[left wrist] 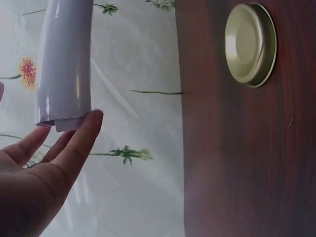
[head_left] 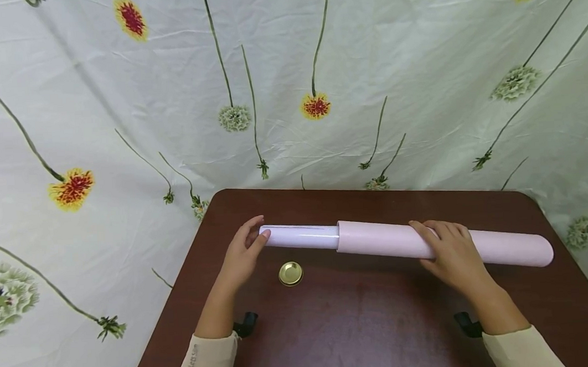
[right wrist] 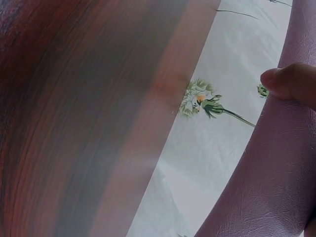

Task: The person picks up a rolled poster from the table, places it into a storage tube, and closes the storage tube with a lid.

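My right hand (head_left: 452,255) grips a long pale pink tube (head_left: 377,239) from above, level over the table. A glossy whitish rolled sheet (head_left: 299,236) sticks out of the tube's left mouth, partly inside it. At the roll's free left end, my left hand (head_left: 239,257) touches the rim with fairly straight fingertips. In the left wrist view, the roll (left wrist: 66,64) shows an overlapping edge at its end, against the fingers (left wrist: 81,136). The right wrist view has the thumb (right wrist: 289,85) lying across the tube (right wrist: 269,168). How much of the roll sits inside is hidden.
A round gold-coloured lid (head_left: 291,273) lies on the dark reddish-brown table (head_left: 351,319), below the roll. Behind the table hangs a white cloth (head_left: 282,145) printed with flowers. Black wrist mounts (head_left: 246,324) are on both forearms.
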Demonstrator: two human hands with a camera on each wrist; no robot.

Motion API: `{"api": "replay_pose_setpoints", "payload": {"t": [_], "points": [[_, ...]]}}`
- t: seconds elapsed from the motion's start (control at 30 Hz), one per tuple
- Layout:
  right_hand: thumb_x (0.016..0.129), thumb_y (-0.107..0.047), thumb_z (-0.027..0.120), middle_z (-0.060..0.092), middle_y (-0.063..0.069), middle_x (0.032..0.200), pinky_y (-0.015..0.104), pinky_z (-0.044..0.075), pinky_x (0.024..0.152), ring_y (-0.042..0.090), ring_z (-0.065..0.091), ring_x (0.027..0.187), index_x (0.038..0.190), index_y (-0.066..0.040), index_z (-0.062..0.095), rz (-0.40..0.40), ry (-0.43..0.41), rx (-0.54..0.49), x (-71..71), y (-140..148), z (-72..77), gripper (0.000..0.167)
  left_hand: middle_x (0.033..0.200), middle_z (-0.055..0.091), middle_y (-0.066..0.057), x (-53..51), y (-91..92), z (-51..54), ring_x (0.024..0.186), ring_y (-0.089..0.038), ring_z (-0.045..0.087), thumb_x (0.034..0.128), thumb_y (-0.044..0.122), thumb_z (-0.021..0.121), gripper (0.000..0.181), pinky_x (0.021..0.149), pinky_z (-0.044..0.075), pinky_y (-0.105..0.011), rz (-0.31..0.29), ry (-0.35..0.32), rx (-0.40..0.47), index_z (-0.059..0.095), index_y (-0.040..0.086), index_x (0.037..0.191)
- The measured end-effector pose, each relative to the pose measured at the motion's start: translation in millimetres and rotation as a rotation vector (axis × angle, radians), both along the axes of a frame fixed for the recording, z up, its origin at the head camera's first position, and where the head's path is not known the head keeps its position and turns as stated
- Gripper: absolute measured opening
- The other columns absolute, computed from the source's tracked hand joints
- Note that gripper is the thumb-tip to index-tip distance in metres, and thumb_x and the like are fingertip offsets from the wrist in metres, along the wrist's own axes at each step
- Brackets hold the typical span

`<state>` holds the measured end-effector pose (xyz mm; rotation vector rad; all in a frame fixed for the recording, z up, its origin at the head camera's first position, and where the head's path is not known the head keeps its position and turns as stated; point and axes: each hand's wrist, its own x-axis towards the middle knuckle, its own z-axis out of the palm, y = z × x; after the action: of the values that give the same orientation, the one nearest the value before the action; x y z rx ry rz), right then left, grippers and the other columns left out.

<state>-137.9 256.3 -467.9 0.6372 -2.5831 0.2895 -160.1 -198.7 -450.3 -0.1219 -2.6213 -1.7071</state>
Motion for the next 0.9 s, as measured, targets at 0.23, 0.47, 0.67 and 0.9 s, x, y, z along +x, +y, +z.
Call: {"api": "replay_pose_setpoints", "payload": {"t": [0.23, 0.47, 0.67, 0.9], "points": [[0.058, -0.011, 0.096, 0.06, 0.017, 0.118, 0.06, 0.037, 0.094, 0.042, 0.056, 0.108, 0.142, -0.016, 0.05, 0.002, -0.004, 0.005, -1.1, 0, 0.2, 0.096, 0.151, 0.05, -0.01, -0.7, -2.4, -3.7, 0.135, -0.027, 0.054, 0.1031, 0.034, 0.059, 0.048, 0.11, 0.044, -0.047, 0.001, -0.062, 0.06, 0.05, 0.017, 0.148], [0.059, -0.012, 0.096, 0.061, 0.017, 0.118, 0.06, 0.037, 0.094, 0.043, 0.057, 0.109, 0.143, -0.016, 0.05, -0.001, -0.014, 0.016, -0.9, 0, 0.0, 0.096, 0.142, 0.055, -0.016, 8.9, 5.4, 16.4, 0.126, -0.031, 0.057, 0.1039, 0.021, 0.058, 0.04, 0.105, 0.049, -0.042, 0.006, -0.067, -0.006, 0.058, 0.009, 0.141], [0.059, -0.012, 0.096, 0.061, 0.017, 0.117, 0.059, 0.037, 0.095, 0.043, 0.056, 0.109, 0.143, -0.017, 0.05, -0.012, -0.028, 0.022, -0.9, 0, -0.5, 0.096, 0.141, 0.057, -0.014, 3.6, 4.2, 8.0, 0.121, -0.028, 0.059, 0.1038, 0.02, 0.058, 0.038, 0.098, 0.05, -0.031, 0.031, -0.066, -0.039, 0.06, 0.009, 0.14], [0.058, -0.011, 0.096, 0.061, 0.017, 0.118, 0.059, 0.037, 0.095, 0.043, 0.056, 0.109, 0.143, -0.017, 0.05, -0.014, -0.028, 0.018, -1.6, -1, -2.5, 0.097, 0.136, 0.06, -0.009, -2.2, 1.6, -4.8, 0.116, -0.024, 0.061, 0.1013, 0.027, 0.063, 0.037, 0.09, 0.05, -0.019, 0.019, -0.007, -0.01, 0.064, 0.015, 0.136]]}}
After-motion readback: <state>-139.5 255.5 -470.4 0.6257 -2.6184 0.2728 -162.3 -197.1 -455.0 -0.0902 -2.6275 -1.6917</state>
